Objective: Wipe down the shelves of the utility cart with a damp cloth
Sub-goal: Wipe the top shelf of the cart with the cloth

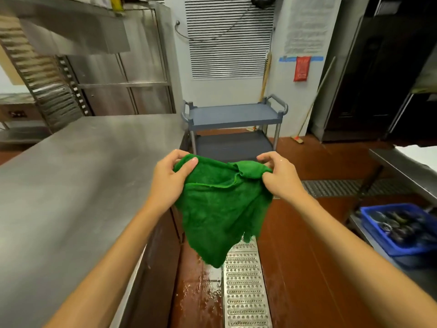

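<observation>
Behind green cloth [220, 209], cart [236, 116] base hidden

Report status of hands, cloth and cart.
Left hand, right hand grip top edge of green cloth, hanging free. Cart ahead, untouched. No obstacle seen in aisle.

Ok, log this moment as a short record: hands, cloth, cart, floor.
left hand: grips the green cloth at its top left edge
right hand: grips its top right edge
cloth state: hangs spread between both hands, clear of the cart
utility cart: grey, two shelves seen, ahead, untouched
floor: wet beside the drain grate
</observation>
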A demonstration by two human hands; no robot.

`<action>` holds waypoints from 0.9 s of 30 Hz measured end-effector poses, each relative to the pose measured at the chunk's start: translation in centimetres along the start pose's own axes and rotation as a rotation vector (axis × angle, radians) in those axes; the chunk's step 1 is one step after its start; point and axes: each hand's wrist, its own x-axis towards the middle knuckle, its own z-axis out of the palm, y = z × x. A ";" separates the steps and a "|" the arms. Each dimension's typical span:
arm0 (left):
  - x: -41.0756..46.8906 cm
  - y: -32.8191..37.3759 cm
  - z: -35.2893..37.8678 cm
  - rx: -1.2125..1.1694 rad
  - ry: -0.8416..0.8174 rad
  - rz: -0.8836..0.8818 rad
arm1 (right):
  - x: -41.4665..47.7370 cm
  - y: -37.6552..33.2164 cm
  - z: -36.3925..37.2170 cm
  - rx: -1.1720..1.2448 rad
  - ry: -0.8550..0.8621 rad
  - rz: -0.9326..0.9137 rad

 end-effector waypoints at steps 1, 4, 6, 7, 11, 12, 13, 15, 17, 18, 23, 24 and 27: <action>0.9 -0.2 -0.3 -0.013 -0.002 -0.009 | 0.6 0.0 0.2 0.005 0.021 -0.005; 3.4 -0.6 -0.7 -0.012 -0.028 -0.003 | 2.4 -0.3 1.1 0.077 0.039 0.000; 5.1 -1.0 -0.8 -0.018 -0.020 0.005 | 3.4 -0.7 1.7 0.152 0.021 0.029; 5.9 -1.2 -0.9 -0.030 -0.013 0.003 | 3.8 -1.0 2.1 0.191 0.021 0.045; 8.4 -2.8 -1.0 -0.045 -0.018 -0.011 | 5.5 -1.6 3.1 0.323 -0.067 0.095; 9.0 -3.3 -1.0 -0.038 -0.026 -0.015 | 6.1 -1.5 3.5 0.319 -0.099 0.098; 9.5 -3.9 -0.8 -0.036 -0.033 -0.019 | 6.8 -1.1 3.9 0.273 -0.097 0.092; 10.8 -5.1 -0.6 -0.020 -0.035 -0.022 | 8.6 0.0 4.9 0.150 -0.030 0.053; 12.3 -6.4 -0.4 0.006 -0.033 -0.027 | 10.4 1.0 5.5 0.128 0.026 0.005; 13.1 -7.0 -0.3 0.019 -0.033 -0.031 | 11.4 1.6 5.7 0.143 0.050 -0.005; 17.9 -10.0 1.0 0.080 -0.086 -0.050 | 16.6 4.1 6.2 0.178 0.073 0.028; 18.9 -10.3 1.6 0.094 -0.109 -0.042 | 18.0 4.7 6.3 0.176 0.074 0.032; 22.2 -10.8 3.3 0.160 -0.190 -0.030 | 22.4 6.2 6.2 0.195 0.106 0.040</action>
